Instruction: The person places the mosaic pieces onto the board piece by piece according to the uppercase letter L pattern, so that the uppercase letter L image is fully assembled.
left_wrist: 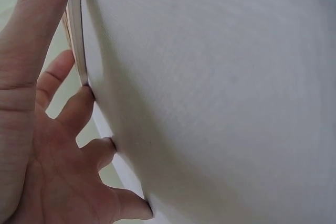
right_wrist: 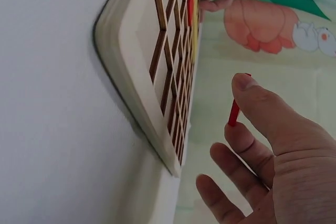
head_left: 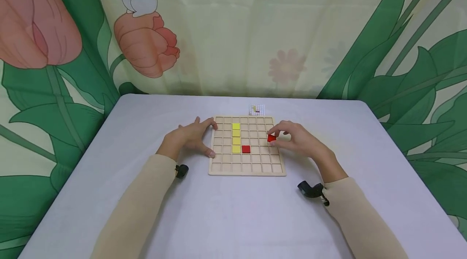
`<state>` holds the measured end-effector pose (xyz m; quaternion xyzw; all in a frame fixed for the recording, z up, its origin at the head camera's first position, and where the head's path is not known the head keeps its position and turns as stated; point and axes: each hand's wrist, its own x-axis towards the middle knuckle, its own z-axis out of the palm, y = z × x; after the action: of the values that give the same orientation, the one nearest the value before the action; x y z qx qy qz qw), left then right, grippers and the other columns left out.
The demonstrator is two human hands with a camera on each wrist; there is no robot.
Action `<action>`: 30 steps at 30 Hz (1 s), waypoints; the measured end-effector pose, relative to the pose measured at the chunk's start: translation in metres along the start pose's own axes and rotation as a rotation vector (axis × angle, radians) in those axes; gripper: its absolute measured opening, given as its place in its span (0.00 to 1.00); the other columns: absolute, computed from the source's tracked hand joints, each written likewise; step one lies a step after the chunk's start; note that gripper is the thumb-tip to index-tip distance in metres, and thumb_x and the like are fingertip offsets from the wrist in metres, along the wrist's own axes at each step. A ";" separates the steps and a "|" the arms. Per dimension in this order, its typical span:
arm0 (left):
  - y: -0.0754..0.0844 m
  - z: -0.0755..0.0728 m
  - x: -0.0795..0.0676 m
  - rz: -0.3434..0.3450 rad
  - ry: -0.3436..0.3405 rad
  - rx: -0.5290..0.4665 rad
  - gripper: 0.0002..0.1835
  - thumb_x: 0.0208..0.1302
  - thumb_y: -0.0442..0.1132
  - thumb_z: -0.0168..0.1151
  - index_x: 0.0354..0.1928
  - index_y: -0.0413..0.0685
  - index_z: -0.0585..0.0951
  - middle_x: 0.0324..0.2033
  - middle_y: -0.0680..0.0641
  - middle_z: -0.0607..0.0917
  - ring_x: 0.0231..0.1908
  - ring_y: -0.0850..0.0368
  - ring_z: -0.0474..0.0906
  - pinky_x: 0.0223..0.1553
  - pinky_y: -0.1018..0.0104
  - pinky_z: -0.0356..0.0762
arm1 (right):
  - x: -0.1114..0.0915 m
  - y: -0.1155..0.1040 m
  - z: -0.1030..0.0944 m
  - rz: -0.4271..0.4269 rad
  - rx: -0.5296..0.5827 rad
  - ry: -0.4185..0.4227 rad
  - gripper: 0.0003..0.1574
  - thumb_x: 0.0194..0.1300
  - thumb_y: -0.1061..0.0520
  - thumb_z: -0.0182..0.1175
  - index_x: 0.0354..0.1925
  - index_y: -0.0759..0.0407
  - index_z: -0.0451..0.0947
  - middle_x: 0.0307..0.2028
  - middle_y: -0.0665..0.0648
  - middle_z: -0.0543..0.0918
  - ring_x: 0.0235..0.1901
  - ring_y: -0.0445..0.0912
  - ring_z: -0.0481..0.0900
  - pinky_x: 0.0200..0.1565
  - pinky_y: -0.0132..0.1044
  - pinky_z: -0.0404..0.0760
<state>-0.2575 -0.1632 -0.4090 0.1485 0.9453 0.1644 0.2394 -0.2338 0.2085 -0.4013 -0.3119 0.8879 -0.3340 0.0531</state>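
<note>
A wooden grid board point(head_left: 225, 168) lies flat on the table, with a column of yellow square tiles point(head_left: 236, 133) and one red tile point(head_left: 246, 149) beside the lowest yellow one. My left hand point(head_left: 190, 135) touches the board's left edge, thumb and fingers spread. In the left wrist view its fingertips point(left_wrist: 139, 205) rest on the white tabletop and at the board's side. Over the board's right edge, my right hand point(head_left: 296, 139) pinches another red tile point(right_wrist: 234, 112) between thumb and index finger. The other fingers of that hand are loosely bent.
Behind the board lies a small card point(head_left: 257, 110) printed with a coloured grid pattern. A white cloth covers the table point(head_left: 233, 218). A curtain point(head_left: 233, 28) with flowers, leaves and a white rabbit hangs behind the far edge. Small black cameras point(head_left: 311, 189) sit at both wrists.
</note>
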 end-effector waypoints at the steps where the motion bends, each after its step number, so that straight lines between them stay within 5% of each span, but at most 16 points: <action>1: 0.001 0.000 0.000 -0.002 -0.001 0.001 0.54 0.36 0.69 0.82 0.65 0.69 0.62 0.79 0.37 0.57 0.80 0.33 0.41 0.63 0.13 0.43 | 0.001 -0.001 0.002 0.000 -0.001 -0.002 0.22 0.62 0.57 0.74 0.54 0.57 0.83 0.40 0.50 0.81 0.47 0.55 0.78 0.57 0.57 0.78; 13: 0.004 -0.004 0.007 0.014 -0.005 0.015 0.54 0.36 0.70 0.82 0.65 0.70 0.61 0.79 0.36 0.56 0.80 0.34 0.39 0.64 0.14 0.43 | 0.015 -0.016 0.018 0.054 0.012 -0.051 0.21 0.62 0.56 0.75 0.53 0.53 0.85 0.42 0.49 0.82 0.48 0.53 0.76 0.50 0.52 0.77; 22: -0.005 0.006 -0.004 -0.016 0.006 -0.019 0.54 0.37 0.70 0.82 0.64 0.70 0.62 0.79 0.34 0.55 0.80 0.34 0.36 0.63 0.12 0.42 | 0.028 -0.016 0.037 0.030 -0.043 -0.172 0.16 0.65 0.51 0.73 0.50 0.47 0.86 0.37 0.48 0.79 0.40 0.47 0.73 0.42 0.39 0.75; 30: -0.004 0.007 -0.005 -0.019 0.007 -0.024 0.53 0.37 0.69 0.82 0.65 0.71 0.61 0.80 0.38 0.52 0.81 0.36 0.35 0.64 0.14 0.40 | 0.026 -0.015 0.042 0.042 -0.043 -0.177 0.25 0.61 0.49 0.76 0.56 0.49 0.84 0.41 0.47 0.81 0.42 0.46 0.74 0.47 0.41 0.77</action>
<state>-0.2503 -0.1674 -0.4144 0.1359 0.9454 0.1742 0.2395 -0.2341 0.1616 -0.4213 -0.3224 0.8931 -0.2849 0.1316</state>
